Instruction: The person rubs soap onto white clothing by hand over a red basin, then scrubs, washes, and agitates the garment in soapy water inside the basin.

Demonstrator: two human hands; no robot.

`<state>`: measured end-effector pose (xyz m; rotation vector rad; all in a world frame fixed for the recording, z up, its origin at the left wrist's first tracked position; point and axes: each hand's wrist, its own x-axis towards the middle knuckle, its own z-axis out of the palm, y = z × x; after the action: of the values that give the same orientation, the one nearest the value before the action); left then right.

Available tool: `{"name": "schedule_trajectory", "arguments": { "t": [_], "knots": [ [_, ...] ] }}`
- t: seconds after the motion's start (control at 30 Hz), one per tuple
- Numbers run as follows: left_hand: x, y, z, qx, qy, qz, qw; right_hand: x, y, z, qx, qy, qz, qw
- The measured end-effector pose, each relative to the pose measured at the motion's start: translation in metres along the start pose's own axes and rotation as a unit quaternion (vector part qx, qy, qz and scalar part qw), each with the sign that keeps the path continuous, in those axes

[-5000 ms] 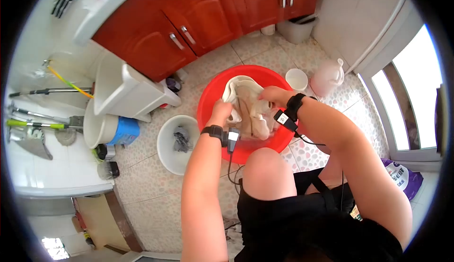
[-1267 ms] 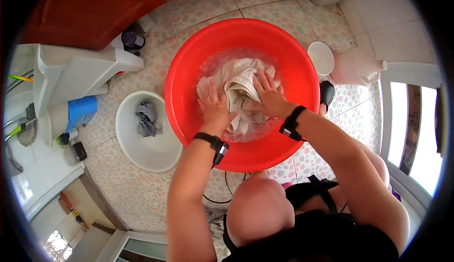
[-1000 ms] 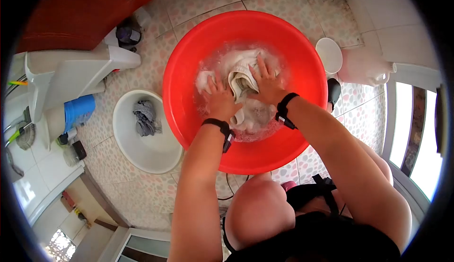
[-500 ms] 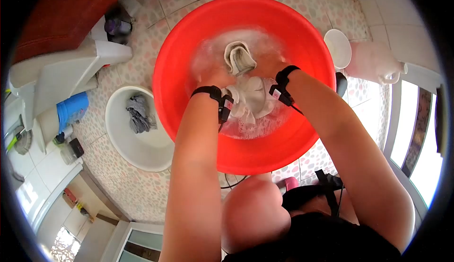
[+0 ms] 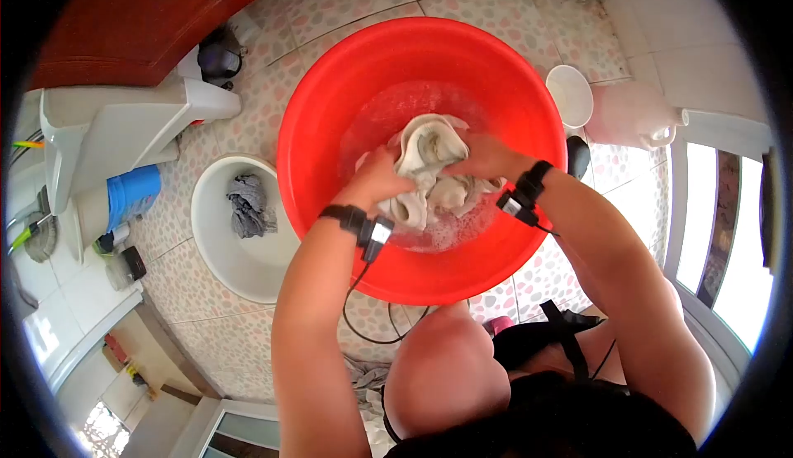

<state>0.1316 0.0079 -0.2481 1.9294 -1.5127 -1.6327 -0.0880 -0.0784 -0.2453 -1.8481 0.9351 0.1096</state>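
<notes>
Cream-white crumpled cloth [image 5: 450, 195] is gripped from 2 sides, its thick folded edge standing up in a loop between the hands. Fingers of the left hand [image 5: 378, 179] are closed on its left folds, the thumb lying across the near side; fingers of the right hand [image 5: 489, 159] are closed on its right side. Some fingertips are hidden behind the fabric, so their exact hold is hard to judge. The lower folds dip into cloudy, sudsy water [image 5: 450, 237] inside a large round red plastic basin [image 5: 512, 247].

Each wrist wears a black strap with a small boxy device: 1 on the left [image 5: 363, 231], 1 on the right [image 5: 522, 194]. Left of the basin, just beside it, is a round white plastic tub [image 5: 239, 270] holding a bunched grey cloth [image 5: 247, 206]. At the basin's far right are a small round white container [image 5: 570, 96], a pinkish translucent plastic jug [image 5: 628, 115] just beside that container, and a black shoe [image 5: 578, 157]. Pebble-patterned floor tiles [image 5: 215, 342] spread beneath, reaching a glossy red-brown cabinet [image 5: 124, 20] at the upper left.
</notes>
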Motion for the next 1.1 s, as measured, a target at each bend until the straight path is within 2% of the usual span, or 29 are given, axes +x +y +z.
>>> {"name": "schedule_trajectory", "arguments": {
  "t": [0.07, 0.13, 0.2, 0.23, 0.27, 0.37, 0.43, 0.53, 0.57, 0.63, 0.77, 0.83, 0.93, 0.97, 1.07, 1.1],
  "knots": [
    [-0.028, 0.017, 0.005, 0.053, 0.01, 0.012, 0.998, -0.03, -0.026, -0.012, -0.041, -0.02, 0.001, 0.999],
    [-0.044, 0.018, 0.016, 0.134, 0.045, 0.057, 0.988, -0.047, -0.02, -0.005, -0.025, -0.03, -0.02, 0.999],
    [-0.064, 0.026, 0.023, 0.146, 0.06, 0.075, 0.985, -0.069, -0.034, -0.006, -0.128, -0.007, -0.003, 0.992],
    [-0.071, 0.03, 0.027, 0.166, 0.081, 0.087, 0.979, -0.074, -0.041, -0.01, -0.132, -0.06, 0.008, 0.989],
    [-0.078, 0.033, 0.031, 0.185, 0.102, 0.098, 0.972, -0.078, -0.042, -0.008, -0.134, -0.059, 0.007, 0.989],
    [-0.087, 0.036, 0.048, 0.222, 0.128, 0.078, 0.964, -0.087, -0.039, 0.006, -0.205, -0.032, -0.02, 0.978],
    [-0.085, 0.026, 0.065, 0.273, 0.156, 0.056, 0.948, -0.088, -0.033, 0.023, -0.233, 0.027, 0.007, 0.972],
    [-0.076, 0.009, 0.083, 0.325, 0.206, 0.054, 0.922, -0.082, -0.022, 0.044, -0.293, 0.052, 0.021, 0.955],
    [-0.075, 0.005, 0.087, 0.325, 0.206, 0.054, 0.922, -0.08, -0.018, 0.047, -0.292, 0.052, 0.021, 0.955],
    [-0.083, 0.021, 0.078, 0.385, 0.171, 0.016, 0.907, -0.073, -0.018, 0.051, -0.375, 0.051, 0.018, 0.926],
    [-0.065, 0.024, 0.076, 0.382, 0.1, -0.016, 0.919, -0.053, -0.017, 0.063, -0.367, 0.06, -0.009, 0.928],
    [-0.052, 0.026, 0.076, 0.413, 0.073, -0.076, 0.905, -0.044, -0.023, 0.063, -0.355, 0.033, 0.04, 0.933],
    [-0.034, 0.01, 0.078, 0.405, 0.124, -0.059, 0.904, -0.03, -0.029, 0.058, -0.359, 0.014, 0.07, 0.93],
    [-0.026, 0.003, 0.077, 0.394, 0.097, -0.063, 0.912, -0.023, -0.019, 0.063, -0.372, 0.037, 0.06, 0.926],
    [-0.014, 0.0, 0.061, 0.341, 0.063, -0.054, 0.936, -0.01, -0.024, 0.055, -0.368, 0.019, 0.08, 0.926],
    [-0.014, 0.01, 0.053, 0.368, 0.053, -0.07, 0.926, -0.004, -0.019, 0.055, -0.381, 0.014, 0.086, 0.92]
  ]
}}
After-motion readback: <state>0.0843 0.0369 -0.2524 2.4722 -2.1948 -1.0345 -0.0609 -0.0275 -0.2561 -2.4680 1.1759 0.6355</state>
